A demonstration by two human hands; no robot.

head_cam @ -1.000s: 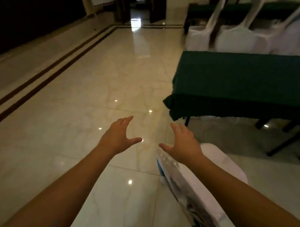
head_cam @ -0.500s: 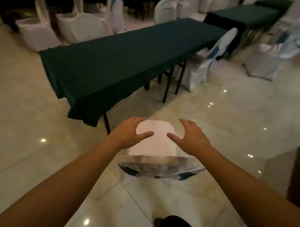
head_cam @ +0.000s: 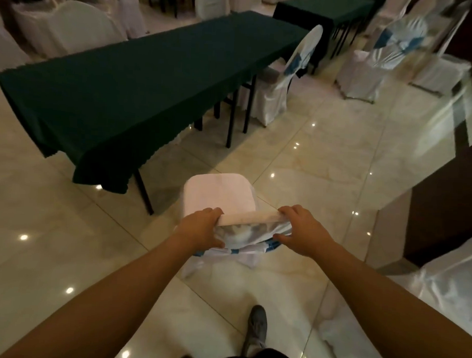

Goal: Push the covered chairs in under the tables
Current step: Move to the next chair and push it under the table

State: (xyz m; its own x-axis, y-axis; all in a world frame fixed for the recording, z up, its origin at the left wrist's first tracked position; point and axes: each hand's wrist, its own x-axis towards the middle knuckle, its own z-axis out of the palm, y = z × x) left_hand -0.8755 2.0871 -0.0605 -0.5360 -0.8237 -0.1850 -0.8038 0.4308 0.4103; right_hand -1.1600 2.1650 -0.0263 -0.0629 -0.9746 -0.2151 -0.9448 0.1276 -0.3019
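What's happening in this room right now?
A person stands behind a white covered chair, with the left hand and right hand gripping the two ends of its back. The chair sits out on the tiled floor, apart from the long green table, seat facing that table. It is not yet pushed in. Another covered chair further along already sits partly under the table.

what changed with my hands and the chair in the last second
Both hands, left and right, came down from open air and took hold of the chair by its backrest top. The view swung round to the green table. The chair is not yet under it.
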